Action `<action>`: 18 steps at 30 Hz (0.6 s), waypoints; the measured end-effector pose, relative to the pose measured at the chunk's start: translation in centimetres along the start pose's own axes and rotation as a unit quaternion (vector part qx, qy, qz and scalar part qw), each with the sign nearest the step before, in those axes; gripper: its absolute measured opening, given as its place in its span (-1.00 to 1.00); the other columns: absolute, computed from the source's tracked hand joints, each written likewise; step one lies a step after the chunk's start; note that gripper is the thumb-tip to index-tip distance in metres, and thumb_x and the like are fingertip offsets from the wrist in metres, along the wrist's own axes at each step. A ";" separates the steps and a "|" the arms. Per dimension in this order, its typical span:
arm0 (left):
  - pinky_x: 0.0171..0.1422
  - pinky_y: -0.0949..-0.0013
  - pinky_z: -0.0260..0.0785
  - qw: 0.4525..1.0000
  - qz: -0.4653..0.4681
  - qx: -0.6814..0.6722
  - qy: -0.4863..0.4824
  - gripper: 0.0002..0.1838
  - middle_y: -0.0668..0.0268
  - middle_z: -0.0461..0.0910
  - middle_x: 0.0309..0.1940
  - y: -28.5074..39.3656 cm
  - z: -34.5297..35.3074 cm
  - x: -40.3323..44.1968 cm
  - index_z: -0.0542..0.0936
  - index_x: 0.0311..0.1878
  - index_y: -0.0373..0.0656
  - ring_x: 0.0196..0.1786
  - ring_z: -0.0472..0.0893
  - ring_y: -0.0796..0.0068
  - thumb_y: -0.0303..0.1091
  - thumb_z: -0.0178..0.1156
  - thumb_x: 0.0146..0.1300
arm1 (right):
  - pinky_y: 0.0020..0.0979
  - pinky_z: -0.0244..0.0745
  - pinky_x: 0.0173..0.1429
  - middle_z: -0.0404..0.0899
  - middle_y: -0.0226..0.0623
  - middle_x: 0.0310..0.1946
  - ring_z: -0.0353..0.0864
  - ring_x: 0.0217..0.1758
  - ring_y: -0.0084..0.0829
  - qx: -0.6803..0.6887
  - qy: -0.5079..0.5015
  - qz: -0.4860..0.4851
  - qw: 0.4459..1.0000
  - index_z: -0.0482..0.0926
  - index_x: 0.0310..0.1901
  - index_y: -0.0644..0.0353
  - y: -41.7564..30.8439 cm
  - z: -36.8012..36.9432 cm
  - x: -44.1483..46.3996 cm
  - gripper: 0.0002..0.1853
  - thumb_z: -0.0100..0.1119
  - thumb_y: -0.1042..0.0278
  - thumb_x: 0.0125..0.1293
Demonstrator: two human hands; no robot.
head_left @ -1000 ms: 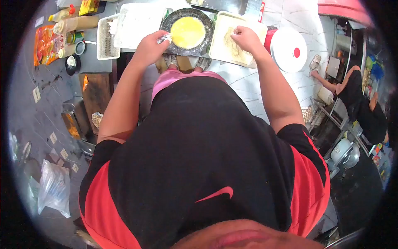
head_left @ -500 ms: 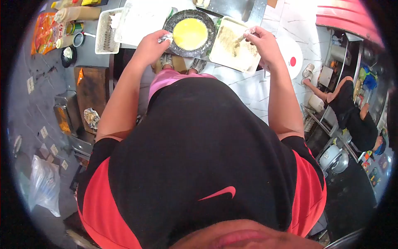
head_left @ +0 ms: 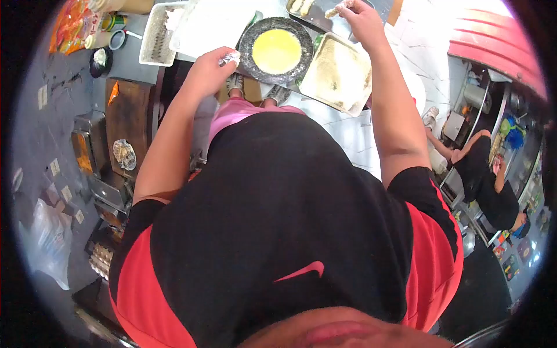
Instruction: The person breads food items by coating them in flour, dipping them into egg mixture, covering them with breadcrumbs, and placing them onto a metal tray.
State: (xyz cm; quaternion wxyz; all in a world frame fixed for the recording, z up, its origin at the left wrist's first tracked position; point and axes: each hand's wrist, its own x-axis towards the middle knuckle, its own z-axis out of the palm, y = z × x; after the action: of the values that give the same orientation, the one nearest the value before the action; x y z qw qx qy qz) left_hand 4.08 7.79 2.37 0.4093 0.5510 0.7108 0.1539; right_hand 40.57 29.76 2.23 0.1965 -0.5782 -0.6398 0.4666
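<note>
My right hand pinches a crumb-coated piece of food over the metal tray at the top, where pale coated pieces lie. My left hand is closed, its fingertips caked in white; whether something is in them I cannot make out. It is just left of a dark speckled bowl of yellow liquid, which looks like beaten egg. Between the bowl and my right forearm is a pale tray of crumbs. Left of the bowl lies a tray of white powder.
A white basket stands further left, with bottles and an orange packet beyond it. A wooden board holds crumpled foil. Another person is at a counter on the right.
My right hand has moved up from the crumb tray to the metal tray, carrying the coated piece. My left hand stays beside the bowl. The camera view has shifted slightly.
</note>
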 end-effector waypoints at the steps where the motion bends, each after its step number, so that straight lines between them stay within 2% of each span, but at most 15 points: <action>1: 0.04 0.19 0.64 1.000 -0.015 0.004 0.000 -0.54 0.07 0.85 -0.16 0.1 -0.3 -0.4 0.75 0.35 -0.11 -0.19 0.80 0.28 -0.15 0.35 0.48 | -0.27 0.62 -0.19 0.80 -0.24 -0.33 0.74 -0.29 -0.41 -0.020 0.009 -0.019 1.000 0.78 -0.09 0.24 0.6 0.5 1.2 -0.69 0.35 0.11 0.51; 6: 0.03 0.19 0.64 0.999 -0.046 -0.007 0.021 -0.53 0.03 0.84 -0.19 -1.1 -0.9 -1.8 0.74 0.36 -0.13 -0.21 0.80 0.25 -0.17 0.35 0.47 | -0.18 0.67 -0.06 0.85 -0.09 -0.26 0.83 -0.19 -0.27 -0.097 0.035 -0.079 0.991 0.80 -0.07 0.27 3.3 2.5 7.6 -0.61 0.35 0.03 0.49; 8: 0.03 0.19 0.64 0.999 -0.020 0.001 0.043 -0.52 0.02 0.84 -0.20 -2.5 -0.6 -2.1 0.74 0.36 -0.16 -0.22 0.80 0.24 -0.18 0.35 0.46 | -0.18 0.68 -0.03 0.85 -0.06 -0.26 0.83 -0.17 -0.28 -0.099 0.011 -0.004 0.995 0.81 -0.07 0.29 3.4 2.9 9.5 -0.61 0.35 0.05 0.48; 9: 0.12 0.19 0.62 0.999 -0.044 -0.006 0.029 -0.53 0.01 0.84 -0.10 -2.3 -0.7 -2.2 0.73 0.35 -0.19 -0.10 0.81 0.21 -0.19 0.35 0.48 | -0.18 0.68 -0.01 0.85 -0.05 -0.26 0.84 -0.16 -0.29 -0.099 0.000 0.034 0.994 0.81 -0.08 0.29 3.4 3.0 10.3 -0.62 0.35 0.06 0.48; 11: 0.31 0.18 0.60 0.996 -0.089 -0.019 0.003 -0.55 -0.03 0.84 0.11 -1.6 -1.4 -2.5 0.72 0.34 -0.27 0.15 0.83 0.16 -0.21 0.35 0.51 | -0.17 0.70 0.02 0.87 -0.02 -0.21 0.85 -0.14 -0.28 -0.121 0.035 -0.019 0.992 0.82 -0.04 0.27 8.9 3.9 14.0 -0.63 0.35 0.06 0.49; 12: 0.32 0.19 0.59 0.996 -0.084 -0.019 0.009 -0.55 -0.02 0.84 0.12 -1.7 -1.4 -2.5 0.72 0.34 -0.27 0.17 0.83 0.17 -0.22 0.35 0.51 | -0.16 0.71 0.03 0.88 -0.01 -0.19 0.86 -0.13 -0.27 -0.133 0.053 -0.046 0.989 0.82 -0.02 0.25 11.2 4.4 15.1 -0.63 0.35 0.06 0.50; 14: 0.33 0.19 0.59 0.997 -0.074 -0.021 0.022 -0.55 0.00 0.84 0.15 -2.6 -1.4 -2.7 0.72 0.34 -0.29 0.20 0.82 0.19 -0.24 0.35 0.52 | -0.13 0.70 0.19 0.88 0.04 -0.07 0.87 0.04 -0.09 -0.184 0.022 0.010 0.983 0.83 0.01 0.28 12.2 5.0 15.2 -0.58 0.30 0.04 0.47; 16: 0.14 0.21 0.62 0.997 -0.062 -0.035 0.040 -0.53 0.04 0.84 -0.10 -3.6 -1.0 -2.6 0.73 0.34 -0.23 -0.09 0.81 0.26 -0.20 0.36 0.47 | 0.00 0.67 0.38 0.82 0.24 0.08 0.81 0.22 0.20 -0.275 -0.105 0.056 0.954 0.84 0.02 0.31 8.6 4.0 13.3 -0.47 0.20 -0.04 0.39; 17: 0.04 0.21 0.63 0.996 -0.054 -0.042 0.049 -0.52 0.06 0.84 -0.22 -4.1 -0.9 -2.5 0.73 0.34 -0.20 -0.24 0.80 0.29 -0.18 0.37 0.45 | 0.00 0.67 0.39 0.82 0.23 0.09 0.81 0.24 0.18 -0.282 -0.097 0.058 0.953 0.85 0.02 0.31 9.8 5.0 13.6 -0.44 0.23 -0.10 0.39; 18: 0.04 0.21 0.63 0.996 -0.054 -0.048 0.049 -0.51 0.06 0.84 -0.22 -4.1 -1.0 -2.3 0.73 0.34 -0.20 -0.24 0.80 0.28 -0.18 0.37 0.45 | 0.00 0.67 0.40 0.83 0.22 0.10 0.82 0.25 0.15 -0.289 -0.089 0.061 0.951 0.86 0.02 0.31 11.2 6.1 14.1 -0.41 0.26 -0.16 0.39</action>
State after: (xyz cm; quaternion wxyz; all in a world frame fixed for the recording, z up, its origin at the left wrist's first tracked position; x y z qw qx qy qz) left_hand 0.80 4.48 1.22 0.4081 0.4833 0.7503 0.1922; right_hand 38.43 39.38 -14.08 -0.0659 -0.6040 -0.7260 0.3222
